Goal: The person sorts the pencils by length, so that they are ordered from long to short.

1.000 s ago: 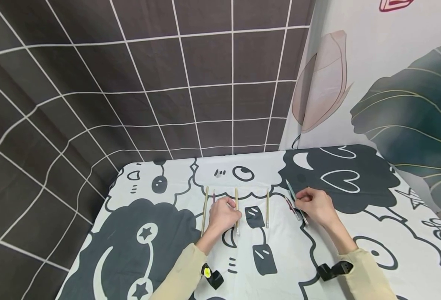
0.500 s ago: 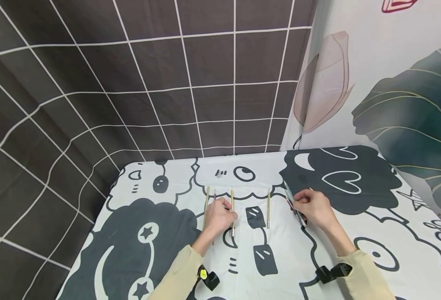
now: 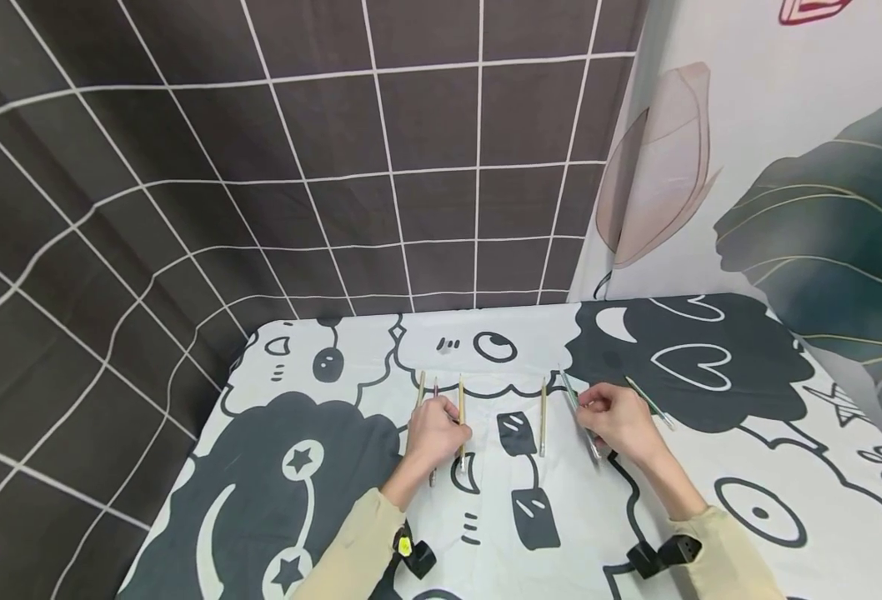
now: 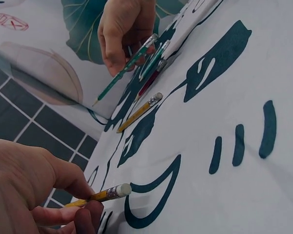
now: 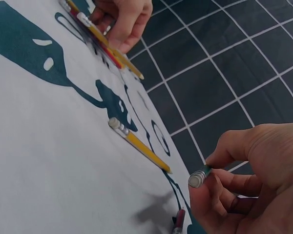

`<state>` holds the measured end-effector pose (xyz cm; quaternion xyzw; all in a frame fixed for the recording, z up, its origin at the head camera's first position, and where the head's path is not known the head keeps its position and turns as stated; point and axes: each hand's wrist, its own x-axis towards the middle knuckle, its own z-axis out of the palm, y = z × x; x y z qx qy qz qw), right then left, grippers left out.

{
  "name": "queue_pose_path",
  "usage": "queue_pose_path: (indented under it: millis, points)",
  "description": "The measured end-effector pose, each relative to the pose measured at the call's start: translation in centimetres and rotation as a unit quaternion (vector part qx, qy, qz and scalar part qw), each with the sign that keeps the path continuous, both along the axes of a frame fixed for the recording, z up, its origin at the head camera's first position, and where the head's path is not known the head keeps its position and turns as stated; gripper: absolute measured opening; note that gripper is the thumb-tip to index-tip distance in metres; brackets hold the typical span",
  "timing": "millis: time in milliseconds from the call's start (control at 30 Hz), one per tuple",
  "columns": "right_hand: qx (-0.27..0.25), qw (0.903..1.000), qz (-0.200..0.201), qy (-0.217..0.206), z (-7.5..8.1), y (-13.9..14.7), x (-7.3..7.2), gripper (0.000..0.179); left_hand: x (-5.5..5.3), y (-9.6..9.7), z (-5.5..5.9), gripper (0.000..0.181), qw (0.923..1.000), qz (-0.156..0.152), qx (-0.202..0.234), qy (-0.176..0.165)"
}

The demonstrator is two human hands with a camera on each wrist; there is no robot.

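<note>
My left hand (image 3: 435, 429) pinches a yellow pencil (image 4: 108, 195) between thumb and fingers, its white eraser towards me. Just left of that pencil, another yellow pencil (image 3: 421, 387) and a red pencil (image 3: 433, 477) are partly hidden by the hand. My right hand (image 3: 617, 421) pinches a green pencil (image 4: 118, 78) near its eraser end, lifted off the cloth. A second green pencil (image 3: 651, 403) lies slanted to the right of this hand. Another red pencil (image 5: 179, 222) rests on the cloth close to the right hand.
A single yellow pencil (image 3: 543, 417) lies on the cloth between the two hands. The black and white cartoon-print cloth (image 3: 478, 533) covers the surface. Behind it hangs a dark grid curtain (image 3: 366, 192), with a leaf-print curtain (image 3: 809, 208) at the right.
My left hand has shifted left with its yellow pencil, nearer the other pencils. The right hand has moved slightly left, and a green pencil now shows on its right. The head view has turned slightly.
</note>
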<state>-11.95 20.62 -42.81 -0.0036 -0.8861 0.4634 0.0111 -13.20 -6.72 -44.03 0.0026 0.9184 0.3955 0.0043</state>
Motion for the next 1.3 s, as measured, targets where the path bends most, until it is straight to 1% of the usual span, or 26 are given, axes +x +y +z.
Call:
queue_pose_path:
  millis: [200,333,600,767,933,1167,1300]
  points:
    - [0.013,0.9999,0.003,0.007,-0.1,-0.3,-0.1,0.015,-0.2,-0.1,0.1,0.015,0.9999,0.009,-0.007,-0.002]
    - [0.010,0.9999,0.003,0.007,0.1,-0.8,-0.2,0.015,-0.1,-0.3,0.0,0.015,0.9996,0.017,-0.021,-0.001]
    - [-0.009,0.9998,0.005,-0.016,0.4,-2.3,0.0,0.014,0.0,-0.6,0.0,0.016,0.9987,0.028,-0.042,-0.004]
    - [-0.022,0.9994,0.010,-0.025,0.2,-2.8,0.1,0.014,0.1,-0.9,0.0,0.016,0.9988,0.023,-0.041,-0.007]
    - [-0.024,0.9993,0.016,-0.022,-0.1,-3.1,0.0,0.014,0.2,-1.0,0.0,0.016,0.9989,0.019,-0.043,-0.005]
    - [-0.028,0.9991,0.021,-0.023,-0.2,-3.8,0.0,0.014,0.3,-1.1,0.2,0.017,0.9990,0.015,-0.040,-0.010]
    - [-0.031,0.9989,0.024,-0.025,-0.2,-4.1,0.1,0.014,0.3,-1.1,0.2,0.019,0.9986,0.013,-0.050,-0.012]
